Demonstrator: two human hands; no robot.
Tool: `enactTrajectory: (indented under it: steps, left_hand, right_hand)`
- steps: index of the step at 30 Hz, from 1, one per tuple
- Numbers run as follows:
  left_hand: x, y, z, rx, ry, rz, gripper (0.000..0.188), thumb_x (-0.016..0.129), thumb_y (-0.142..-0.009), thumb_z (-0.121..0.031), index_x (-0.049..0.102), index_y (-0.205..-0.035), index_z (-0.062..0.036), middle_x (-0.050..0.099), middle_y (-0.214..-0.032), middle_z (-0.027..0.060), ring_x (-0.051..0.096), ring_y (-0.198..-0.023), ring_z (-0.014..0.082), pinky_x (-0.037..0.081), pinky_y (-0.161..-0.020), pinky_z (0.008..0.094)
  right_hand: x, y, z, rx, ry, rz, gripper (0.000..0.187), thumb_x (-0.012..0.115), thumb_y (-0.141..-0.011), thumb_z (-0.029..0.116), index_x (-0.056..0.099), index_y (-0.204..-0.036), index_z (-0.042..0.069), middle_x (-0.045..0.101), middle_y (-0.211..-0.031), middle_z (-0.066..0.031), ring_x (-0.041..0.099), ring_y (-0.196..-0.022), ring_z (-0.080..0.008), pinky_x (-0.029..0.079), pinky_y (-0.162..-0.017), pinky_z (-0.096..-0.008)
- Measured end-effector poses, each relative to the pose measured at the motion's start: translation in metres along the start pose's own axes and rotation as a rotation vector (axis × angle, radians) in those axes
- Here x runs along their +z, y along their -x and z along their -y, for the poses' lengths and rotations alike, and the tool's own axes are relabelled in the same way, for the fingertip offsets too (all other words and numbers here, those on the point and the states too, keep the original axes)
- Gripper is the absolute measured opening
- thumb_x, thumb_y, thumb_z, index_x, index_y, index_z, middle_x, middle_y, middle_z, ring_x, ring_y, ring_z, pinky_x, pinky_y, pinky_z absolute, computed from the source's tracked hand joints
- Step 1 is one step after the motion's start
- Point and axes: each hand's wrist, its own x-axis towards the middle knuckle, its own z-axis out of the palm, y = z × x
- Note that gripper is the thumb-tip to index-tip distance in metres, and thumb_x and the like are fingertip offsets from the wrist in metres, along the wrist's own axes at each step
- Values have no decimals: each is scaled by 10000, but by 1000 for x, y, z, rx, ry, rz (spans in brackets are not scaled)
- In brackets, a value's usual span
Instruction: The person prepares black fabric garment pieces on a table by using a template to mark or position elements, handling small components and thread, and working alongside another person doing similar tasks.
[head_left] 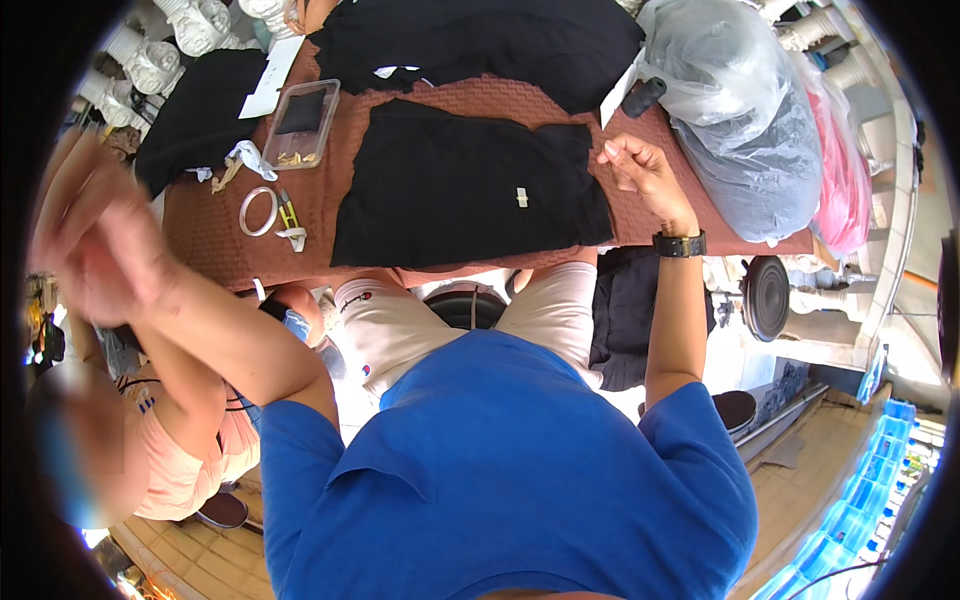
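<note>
A piece of black fabric (450, 190) lies flat on the brown textured tablecloth in front of me, with a small pale tag (522, 197) on it. My right hand (645, 175), with a black watch on the wrist, hovers by the fabric's right edge. Its thumb and fingertips are pinched together; anything between them is too small to make out. My left hand (95, 235) is raised at the far left, away from the fabric. Motion smears its fingers.
Left of the fabric are a clear plastic box (322, 150), a white ring (258, 211) and yellow snips (289, 214). More black cloth (480, 45) lies behind. A black spool (644, 97) and stuffed plastic bags (745, 130) stand right. Another person (185, 440) sits at left.
</note>
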Motion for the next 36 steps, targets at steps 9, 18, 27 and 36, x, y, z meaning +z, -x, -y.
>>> enactTrajectory:
  steps: [9,18,27,36]
  left_hand:
    - [40,31,-27,72,42,132,187,634,-795,179,612,-839,-2,561,-941,109,560,-876,204,542,-705,285]
    - [-21,71,63,-84,-493,-396,267,570,-898,30,557,-1161,73,558,-1200,164,601,-1003,196,549,-779,295]
    - [-84,122,180,-724,-958,-381,548,471,-919,34,475,-1466,0,559,-1428,142,650,-777,117,515,-700,251]
    - [-87,127,181,-815,-960,-324,638,443,-858,86,467,-1485,-33,504,-1472,105,601,-676,71,476,-625,207]
  right_hand:
    - [-10,11,-58,-162,-28,-629,140,678,-993,161,724,-925,48,587,-738,33,494,-639,-50,381,-580,-200]
    - [33,9,-48,-153,-443,-553,13,686,-941,0,695,-950,-3,732,-955,-127,733,-834,-204,625,-752,-313]
    - [122,0,-3,-63,-51,-51,165,753,-917,114,769,-1068,50,723,-888,-26,635,-789,-83,527,-703,-229]
    - [130,-7,-14,240,-275,98,269,779,-898,122,730,-1130,-4,719,-979,-45,593,-776,-74,508,-717,-223]
